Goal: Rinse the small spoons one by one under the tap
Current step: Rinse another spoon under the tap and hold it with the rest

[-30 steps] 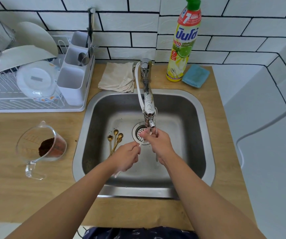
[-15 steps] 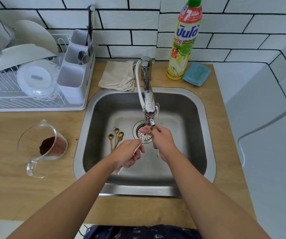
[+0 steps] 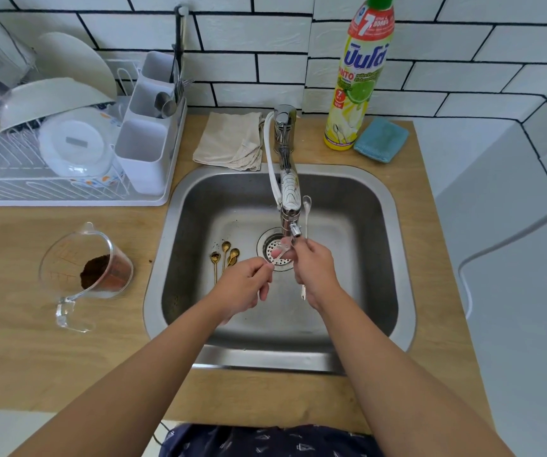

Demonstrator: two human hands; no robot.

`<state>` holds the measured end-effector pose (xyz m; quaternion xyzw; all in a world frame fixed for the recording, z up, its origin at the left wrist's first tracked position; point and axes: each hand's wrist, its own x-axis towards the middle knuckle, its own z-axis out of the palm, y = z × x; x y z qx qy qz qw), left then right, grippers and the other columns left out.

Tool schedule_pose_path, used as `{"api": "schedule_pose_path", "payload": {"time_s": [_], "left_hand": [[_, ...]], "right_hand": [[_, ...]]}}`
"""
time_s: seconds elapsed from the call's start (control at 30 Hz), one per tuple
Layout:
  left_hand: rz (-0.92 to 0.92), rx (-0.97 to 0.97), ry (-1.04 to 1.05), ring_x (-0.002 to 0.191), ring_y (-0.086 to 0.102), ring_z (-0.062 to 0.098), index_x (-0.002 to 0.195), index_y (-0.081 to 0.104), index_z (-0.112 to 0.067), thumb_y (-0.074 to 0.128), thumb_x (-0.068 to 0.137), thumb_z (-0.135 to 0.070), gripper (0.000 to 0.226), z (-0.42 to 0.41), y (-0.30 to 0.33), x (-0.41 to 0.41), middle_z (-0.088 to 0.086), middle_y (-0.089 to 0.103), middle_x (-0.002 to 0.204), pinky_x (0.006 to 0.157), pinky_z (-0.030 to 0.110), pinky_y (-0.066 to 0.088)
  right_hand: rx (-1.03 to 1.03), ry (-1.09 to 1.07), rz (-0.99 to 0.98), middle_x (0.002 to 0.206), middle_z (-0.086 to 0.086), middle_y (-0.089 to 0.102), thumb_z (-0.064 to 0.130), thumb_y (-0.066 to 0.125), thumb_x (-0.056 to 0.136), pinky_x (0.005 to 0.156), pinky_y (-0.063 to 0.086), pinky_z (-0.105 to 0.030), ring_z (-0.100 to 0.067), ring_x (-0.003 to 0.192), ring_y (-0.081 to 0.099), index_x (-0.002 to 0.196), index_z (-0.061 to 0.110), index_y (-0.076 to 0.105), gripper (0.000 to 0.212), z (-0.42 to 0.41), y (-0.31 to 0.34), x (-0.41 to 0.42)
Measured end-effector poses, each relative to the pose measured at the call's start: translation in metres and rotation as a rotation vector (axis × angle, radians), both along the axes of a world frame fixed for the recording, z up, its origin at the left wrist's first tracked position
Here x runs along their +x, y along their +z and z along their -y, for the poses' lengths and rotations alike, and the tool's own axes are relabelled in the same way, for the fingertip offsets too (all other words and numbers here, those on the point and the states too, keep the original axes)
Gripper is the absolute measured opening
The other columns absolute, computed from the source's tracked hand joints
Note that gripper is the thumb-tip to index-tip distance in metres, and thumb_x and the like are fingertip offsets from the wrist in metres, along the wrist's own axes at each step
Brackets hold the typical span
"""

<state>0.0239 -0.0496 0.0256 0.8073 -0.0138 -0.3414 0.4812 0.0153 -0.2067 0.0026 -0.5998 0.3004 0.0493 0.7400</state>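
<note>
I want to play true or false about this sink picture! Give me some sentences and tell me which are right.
1. Small gold spoons lie in the steel sink. True.
2. The blue sponge sits in the sink. False: it is on the wooden counter.
3. The right hand holds a white spoon. True.
4. The clear measuring jug is empty. False: it holds brown powder.
5. The left hand holds a plate. False: it pinches a thin clear spoon.

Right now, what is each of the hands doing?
Left hand: pinches a clear spoon under the tap.
Right hand: grips a white spoon upright.
</note>
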Motion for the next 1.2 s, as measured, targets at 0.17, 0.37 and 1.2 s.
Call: {"api": "schedule_pose_path", "payload": {"time_s": [0.17, 0.37, 1.2], "left_hand": [[-0.016, 0.01, 0.005, 0.043, 0.04, 0.01, 0.092, 0.061, -0.007, 0.045, 0.106, -0.036, 0.036, -0.002, 0.003, 0.0, 0.003, 0.061, 0.062, 0.041, 0.022, 0.032], [-0.14, -0.098, 0.005, 0.041, 0.035, 0.013, 0.094, 0.062, -0.006, 0.044, 0.106, -0.034, 0.035, -0.003, 0.005, -0.002, 0.006, 0.06, 0.064, 0.038, 0.021, 0.027], [-0.169, -0.052, 0.049, 0.042, 0.036, 0.012, 0.096, 0.07, -0.011, 0.049, 0.102, -0.032, 0.03, -0.008, 0.002, 0.003, 0.005, 0.061, 0.063, 0.04, 0.022, 0.027]], "right_hand": [[0.043, 0.084, 0.017, 0.086, 0.003, 0.08, 0.027, 0.065, 0.099, 0.038, 0.029, -0.016, -0.005, 0.042, 0.03, 0.098, 0.019, 0.073, 0.012, 0.002, -0.003, -0.006], [0.001, -0.023, 0.017, 0.082, -0.005, 0.081, 0.029, 0.063, 0.098, 0.039, 0.034, -0.007, 0.002, 0.037, 0.047, 0.089, 0.016, 0.073, 0.019, 0.0, -0.002, -0.004], [0.025, -0.014, -0.099, 0.086, -0.003, 0.081, 0.035, 0.056, 0.104, 0.037, 0.024, -0.02, -0.006, 0.037, 0.028, 0.103, 0.013, 0.074, 0.029, 0.0, -0.006, -0.004]]}}
